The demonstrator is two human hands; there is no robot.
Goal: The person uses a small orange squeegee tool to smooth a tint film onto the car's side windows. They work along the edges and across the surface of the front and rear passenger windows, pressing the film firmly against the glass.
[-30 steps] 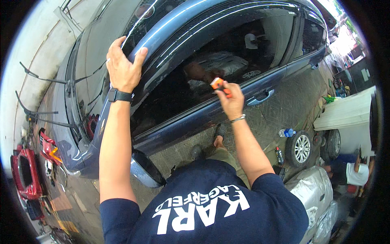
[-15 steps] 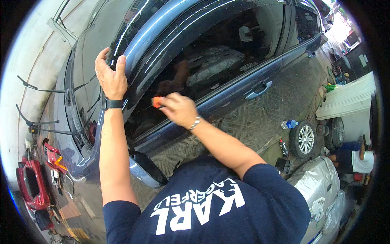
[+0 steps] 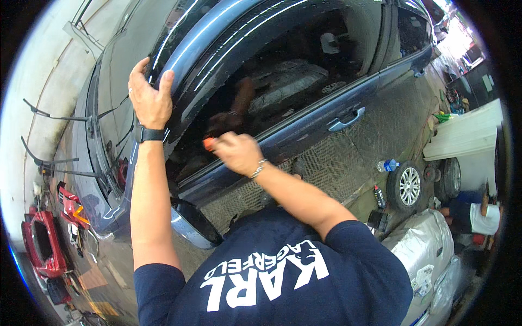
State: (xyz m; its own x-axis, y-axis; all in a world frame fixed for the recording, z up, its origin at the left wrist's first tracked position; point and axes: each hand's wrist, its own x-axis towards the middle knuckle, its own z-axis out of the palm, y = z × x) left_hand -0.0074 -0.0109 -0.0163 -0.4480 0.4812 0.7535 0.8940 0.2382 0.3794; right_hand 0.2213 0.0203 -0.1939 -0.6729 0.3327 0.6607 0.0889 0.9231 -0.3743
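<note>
A dark blue car (image 3: pixel 310 136) fills the middle of the view, with its tinted front side window (image 3: pixel 283 92) before me. My left hand (image 3: pixel 150 99) rests against the windshield pillar (image 3: pixel 187 54), thumb spread away from the fingers; it holds nothing that I can see. A small orange tool (image 3: pixel 209 144) sticks out of my right hand (image 3: pixel 237 155), whose closed fingers press it at the lower front part of the glass. Most of this tool is covered by the fingers, and motion blurs it. Below the window's front corner is the side mirror (image 3: pixel 194 225).
Raised wipers (image 3: pixel 54 117) stand off the windshield at left. Red car parts (image 3: pixel 44 244) lie on the floor at lower left. To the right are a loose wheel (image 3: pixel 408 186), a water bottle (image 3: pixel 387 165), a silver-covered car (image 3: pixel 421 247) and another person (image 3: pixel 481 214).
My right hand and the orange tool have moved slightly down along the glass. The left hand stays at the pillar, its fingers shifted a little.
</note>
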